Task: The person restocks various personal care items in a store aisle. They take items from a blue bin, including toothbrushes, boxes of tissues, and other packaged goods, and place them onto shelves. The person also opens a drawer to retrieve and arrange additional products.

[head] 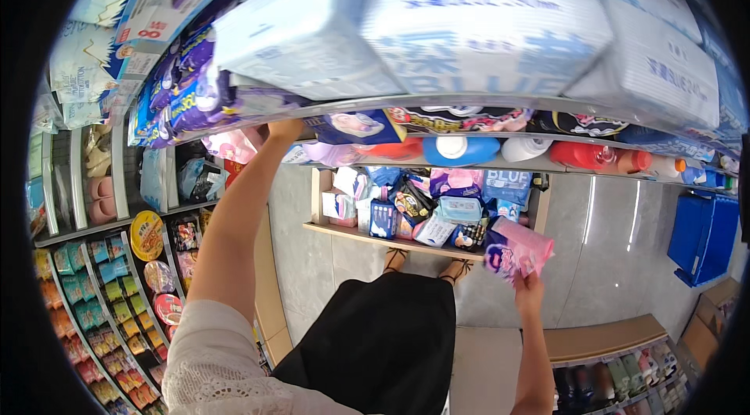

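Observation:
My right hand (pixel 529 292) pinches a pink-and-purple soft package (pixel 521 245), probably sanitary pads, by its near edge, beside the right end of an open drawer. My left hand (pixel 286 129) reaches in under the edge of an upper shelf (pixel 457 104). The fingers there are hidden, so any hold is out of sight. Just right of that hand lies a dark blue package with a gold edge (pixel 357 126). Below the shelves, the pulled-out wooden drawer (pixel 398 244) is filled with packs, among them a dark blue pack (pixel 382 219) and a light blue one (pixel 460 209).
White-and-blue packs (pixel 486 28) fill the shelf close to my head. Bottles (pixel 460 151) line a lower shelf. Left are snack racks (pixel 105 309). A blue bin (pixel 703 239) stands on the floor at right, and a low sock display (pixel 633 380) is behind me.

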A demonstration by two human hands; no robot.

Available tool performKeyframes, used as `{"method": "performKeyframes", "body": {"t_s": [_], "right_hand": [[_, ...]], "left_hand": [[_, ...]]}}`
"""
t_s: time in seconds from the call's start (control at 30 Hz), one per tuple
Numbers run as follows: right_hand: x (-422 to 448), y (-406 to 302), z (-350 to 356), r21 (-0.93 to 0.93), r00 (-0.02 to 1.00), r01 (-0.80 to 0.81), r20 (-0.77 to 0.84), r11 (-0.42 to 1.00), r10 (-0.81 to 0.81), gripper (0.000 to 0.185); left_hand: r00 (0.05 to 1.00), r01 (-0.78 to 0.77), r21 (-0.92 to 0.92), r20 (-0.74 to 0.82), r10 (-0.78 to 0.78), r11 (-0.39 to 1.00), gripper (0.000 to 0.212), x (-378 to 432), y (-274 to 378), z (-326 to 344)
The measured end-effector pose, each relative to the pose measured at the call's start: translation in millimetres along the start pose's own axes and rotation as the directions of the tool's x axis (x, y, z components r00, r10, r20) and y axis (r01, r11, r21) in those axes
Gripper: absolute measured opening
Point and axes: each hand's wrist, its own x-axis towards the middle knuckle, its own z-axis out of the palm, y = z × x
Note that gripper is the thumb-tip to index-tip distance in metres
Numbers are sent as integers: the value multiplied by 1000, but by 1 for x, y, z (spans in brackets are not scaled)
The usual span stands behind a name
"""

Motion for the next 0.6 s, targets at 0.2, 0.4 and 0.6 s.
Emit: {"method": "performKeyframes", "body": {"t_s": [0.2, 0.4, 0.6], "right_hand": [[-80, -154, 148, 568, 785, -572, 588, 592, 195, 8], [-44, -292, 360, 666, 613, -745, 698, 22, -369, 9], [-8, -354, 452, 836, 767, -470, 546, 282, -338, 24]], "left_hand": [[969, 118, -711, 236, 77, 693, 18, -28, 27, -119], [967, 170, -906, 78, -242, 387, 13, -120, -64, -168], [996, -50, -783, -83, -24, 620, 21, -119, -54, -188]]}}
